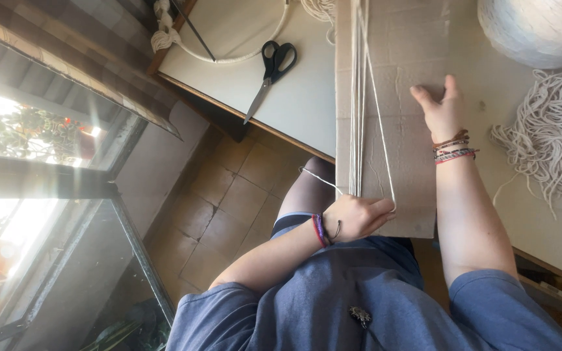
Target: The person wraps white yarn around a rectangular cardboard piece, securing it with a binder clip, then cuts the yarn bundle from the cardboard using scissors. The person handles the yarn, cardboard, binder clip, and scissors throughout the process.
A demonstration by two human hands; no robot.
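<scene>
The left hand [357, 218] is closed around a strand of off-white cotton cord [380, 140] at the near edge of a flat brown cardboard sheet [411, 58]. The fingers pinch the cord where it bends over that edge. Several turns of the same cord run lengthwise along the sheet, lying close together, with one strand angled apart from the rest. A loose loop of cord hangs to the left of the hand, over the person's knee.

The right hand [441, 110] lies flat and open on the cardboard sheet, fingers spread, palm pressed down, holding nothing. It sits to the right of the wound strands, apart from them. Both wrists carry braided bracelets.

The cardboard sheet rests on a pale tabletop [307, 97] and overhangs its near edge. A loose heap of off-white cord [548, 133] lies on the tabletop to the right of the right hand. A large white ball of cord [541, 29] sits beyond the heap. Black-handled scissors [269, 75] lie on the tabletop to the left of the sheet, well apart from both hands.
</scene>
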